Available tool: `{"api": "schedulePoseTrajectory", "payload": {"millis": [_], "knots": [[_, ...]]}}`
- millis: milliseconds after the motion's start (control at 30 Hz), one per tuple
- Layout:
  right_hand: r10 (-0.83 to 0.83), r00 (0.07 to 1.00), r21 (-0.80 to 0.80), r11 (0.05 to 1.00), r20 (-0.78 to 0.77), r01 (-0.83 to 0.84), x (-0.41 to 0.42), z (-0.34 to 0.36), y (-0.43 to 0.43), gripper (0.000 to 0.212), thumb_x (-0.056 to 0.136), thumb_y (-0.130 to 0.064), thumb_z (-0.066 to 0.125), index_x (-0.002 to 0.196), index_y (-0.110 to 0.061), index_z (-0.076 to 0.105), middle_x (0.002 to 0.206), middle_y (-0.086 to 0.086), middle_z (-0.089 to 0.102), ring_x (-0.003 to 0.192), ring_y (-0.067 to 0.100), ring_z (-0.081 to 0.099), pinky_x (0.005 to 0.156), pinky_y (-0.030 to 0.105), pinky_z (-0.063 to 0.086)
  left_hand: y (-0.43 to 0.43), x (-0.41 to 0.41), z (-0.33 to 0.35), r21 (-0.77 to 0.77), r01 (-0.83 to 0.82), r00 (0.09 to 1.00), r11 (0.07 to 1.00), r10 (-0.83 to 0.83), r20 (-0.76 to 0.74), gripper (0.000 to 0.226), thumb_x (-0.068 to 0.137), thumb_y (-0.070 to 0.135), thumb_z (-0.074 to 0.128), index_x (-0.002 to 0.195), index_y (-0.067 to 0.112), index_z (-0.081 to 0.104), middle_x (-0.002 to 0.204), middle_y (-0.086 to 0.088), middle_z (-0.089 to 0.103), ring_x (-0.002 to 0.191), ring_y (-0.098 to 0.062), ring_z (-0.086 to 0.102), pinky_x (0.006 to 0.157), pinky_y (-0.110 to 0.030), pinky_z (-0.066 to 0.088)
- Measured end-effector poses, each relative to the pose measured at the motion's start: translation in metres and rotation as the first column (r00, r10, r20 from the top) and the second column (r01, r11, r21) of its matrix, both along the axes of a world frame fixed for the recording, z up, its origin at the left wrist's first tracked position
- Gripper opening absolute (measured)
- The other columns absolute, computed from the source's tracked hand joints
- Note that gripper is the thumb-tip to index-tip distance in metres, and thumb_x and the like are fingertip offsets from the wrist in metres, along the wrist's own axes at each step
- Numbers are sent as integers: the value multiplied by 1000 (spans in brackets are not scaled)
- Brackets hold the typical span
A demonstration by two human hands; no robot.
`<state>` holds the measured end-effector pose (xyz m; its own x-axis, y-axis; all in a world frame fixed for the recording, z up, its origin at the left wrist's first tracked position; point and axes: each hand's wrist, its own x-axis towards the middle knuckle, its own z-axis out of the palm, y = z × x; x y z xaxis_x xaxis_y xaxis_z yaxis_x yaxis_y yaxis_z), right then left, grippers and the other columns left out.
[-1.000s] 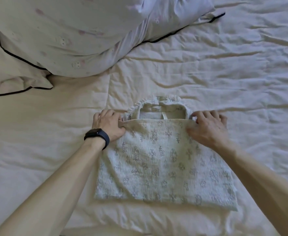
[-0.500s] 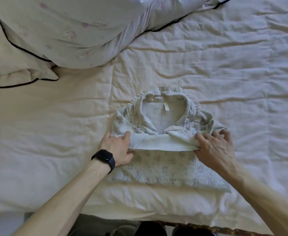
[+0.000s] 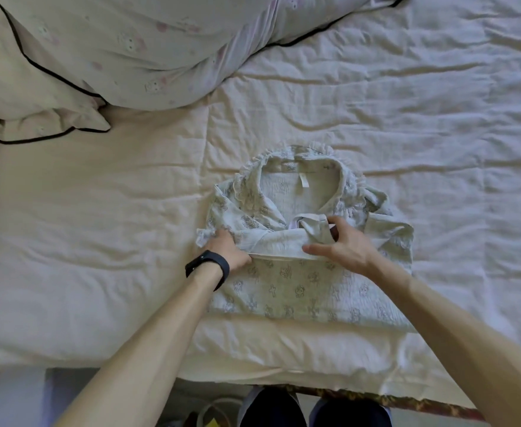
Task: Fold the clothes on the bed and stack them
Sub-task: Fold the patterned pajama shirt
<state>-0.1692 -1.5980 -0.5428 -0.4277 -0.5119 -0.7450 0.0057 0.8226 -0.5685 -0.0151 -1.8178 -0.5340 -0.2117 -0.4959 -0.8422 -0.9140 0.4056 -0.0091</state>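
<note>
**Crinkled cotton top, part-folded, both hands on the fold**

Left hand [image 3: 228,251] lay at the left end of a rolled fold, fingers curled over the cloth and gripping it. A smooth, matte black wristband [image 3: 208,265] circled that wrist. Right hand [image 3: 345,245] sat on the right half of the same fold: thumb stretched along the near edge, fingers bent over a bunched knot of fabric just below the neck opening, pinching it. Both forearms were bare.

Top [image 3: 284,288]: pale grey-green, puckered crepe-like weave, small faint printed figures scattered over it. Its lower half lay flat and roughly rectangular toward the near edge of the bed. The upper half showed a frilled collar [image 3: 339,167] spread open in an arc, with a narrow white label [image 3: 303,188] upright inside the neck. A rumpled fold of cloth stuck out at the right.

The garment rested on a cream sheet [image 3: 129,211], soft, quilted-looking and heavily creased, near the bed's front edge. Well beyond it, at upper left, sat a plump duvet [image 3: 160,41] with a faint pink print and a flat pillow [image 3: 37,97] edged in thin black piping. Below the mattress edge showed a strip of patterned bed frame [image 3: 407,402] and dark trousers [image 3: 271,408].
</note>
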Motion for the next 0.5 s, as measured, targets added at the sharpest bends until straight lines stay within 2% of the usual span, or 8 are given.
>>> {"api": "schedulePoseTrajectory", "payload": {"millis": [100,167,233,267,333,400,433,500], "knots": [[-39,998,-48,998,43,41,2,2,-6,100,69,-51,88,151,-32,34,132,2,59,111,25,63,98,46,54,1,5,5,44,-47,992,998,52,-112,24,73,26,72,82,19,51,76,0,54,65,-19,49,58,-26,38],[76,996,-88,993,-36,-79,4,2,-5,101,69,-43,89,151,-38,30,115,-4,59,106,24,60,96,43,51,3,8,8,-13,19,974,1000,-22,-227,17,74,21,67,84,20,54,78,0,62,69,-22,53,64,-30,42],[256,943,-82,957,-211,-278,8,3,-2,99,72,-41,85,152,-41,26,100,-11,52,100,20,54,89,40,44,6,13,13,-159,248,897,956,-289,-335,31,76,16,63,101,32,53,80,5,66,74,-22,54,73,-30,40],[360,870,-45,917,-338,-397,10,5,2,96,74,-41,82,152,-42,26,99,-11,49,100,19,50,88,40,40,9,15,16,-277,408,783,870,-490,-384,42,76,12,64,107,38,54,79,7,65,73,-20,51,77,-30,36],[495,637,30,803,-591,-595,16,5,14,87,75,-37,82,148,-40,36,102,-4,51,97,24,49,84,40,41,15,18,23,-483,634,437,604,-795,-421,56,69,-1,69,108,39,63,73,7,63,68,-19,50,76,-31,39],[468,472,39,739,-747,-672,21,2,27,76,72,-26,88,139,-31,54,101,5,56,88,27,54,76,42,48,19,21,31,-582,706,167,403,-894,-416,58,58,-8,72,99,33,73,67,3,61,63,-20,56,66,-32,49],[443,436,43,739,-784,-673,23,-1,31,72,70,-23,91,135,-28,60,104,8,59,87,28,56,73,42,50,18,23,32,-608,717,109,343,-915,-388,59,53,-9,74,96,32,75,65,1,59,62,-21,58,62,-31,49],[427,446,67,777,-787,-626,23,-7,34,74,69,-25,93,136,-24,61,119,12,60,96,31,60,76,44,52,15,24,33,-613,740,105,278,-947,-302,63,48,-9,75,93,35,76,65,2,56,63,-20,57,59,-27,45]]}}
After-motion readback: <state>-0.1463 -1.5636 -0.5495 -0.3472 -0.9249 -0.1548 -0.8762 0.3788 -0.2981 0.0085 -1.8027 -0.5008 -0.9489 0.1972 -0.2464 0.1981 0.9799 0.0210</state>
